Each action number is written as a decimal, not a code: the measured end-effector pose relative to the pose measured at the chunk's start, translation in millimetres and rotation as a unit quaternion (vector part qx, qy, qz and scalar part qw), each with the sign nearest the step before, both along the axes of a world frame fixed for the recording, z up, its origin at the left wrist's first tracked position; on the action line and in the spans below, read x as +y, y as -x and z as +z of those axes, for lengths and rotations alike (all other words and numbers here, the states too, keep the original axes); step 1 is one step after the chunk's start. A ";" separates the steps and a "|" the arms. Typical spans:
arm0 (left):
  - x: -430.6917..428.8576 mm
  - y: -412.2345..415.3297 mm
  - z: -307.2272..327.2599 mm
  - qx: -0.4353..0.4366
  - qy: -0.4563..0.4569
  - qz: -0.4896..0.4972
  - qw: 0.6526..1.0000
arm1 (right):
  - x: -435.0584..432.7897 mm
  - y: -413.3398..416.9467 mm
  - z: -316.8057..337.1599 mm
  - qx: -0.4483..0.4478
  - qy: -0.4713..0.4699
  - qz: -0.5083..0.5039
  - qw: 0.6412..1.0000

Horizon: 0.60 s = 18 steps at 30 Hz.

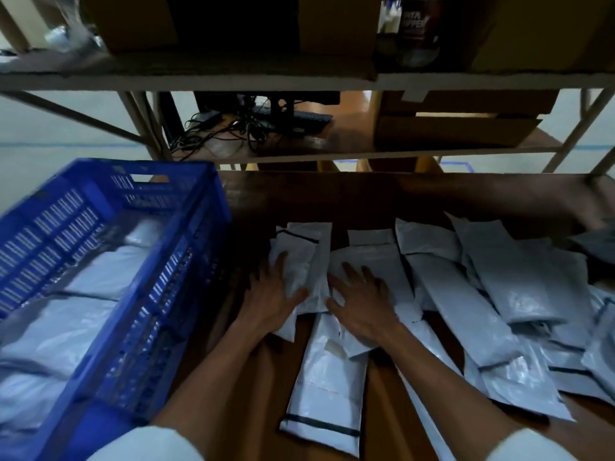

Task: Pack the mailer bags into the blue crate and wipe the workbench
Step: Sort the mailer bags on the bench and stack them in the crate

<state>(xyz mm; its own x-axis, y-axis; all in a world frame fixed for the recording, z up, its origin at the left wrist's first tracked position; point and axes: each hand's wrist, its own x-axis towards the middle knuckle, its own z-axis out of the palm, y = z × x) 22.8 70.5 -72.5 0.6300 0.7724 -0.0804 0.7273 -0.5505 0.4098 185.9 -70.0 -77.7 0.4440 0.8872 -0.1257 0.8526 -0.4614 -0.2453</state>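
Several grey-white mailer bags lie scattered over the brown workbench, mostly at the middle and right. The blue crate stands at the left and holds several mailer bags inside. My left hand rests flat with fingers spread on a small mailer bag near the crate's right wall. My right hand lies flat, fingers apart, on another mailer bag just to the right. A long mailer bag lies between my forearms. Neither hand grips anything.
A metal shelf rack rises behind the bench, with cardboard boxes, tangled cables and a keyboard on its lower shelf. A dark bottle and boxes stand on the upper shelf. Pale floor shows at left.
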 end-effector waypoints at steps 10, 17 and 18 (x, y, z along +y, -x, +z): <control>-8.2 16.2 6.2 0.031 -0.007 0.036 0.999 | 14.8 3.8 1.1 -0.016 0.047 0.018 0.999; -19.1 29.0 21.7 -0.022 -0.055 0.061 0.996 | 15.2 -2.4 2.5 -0.053 -0.001 0.013 0.998; -19.9 30.6 29.9 -0.028 -0.079 0.064 0.994 | 13.5 -7.0 7.1 -0.047 -0.015 0.001 0.999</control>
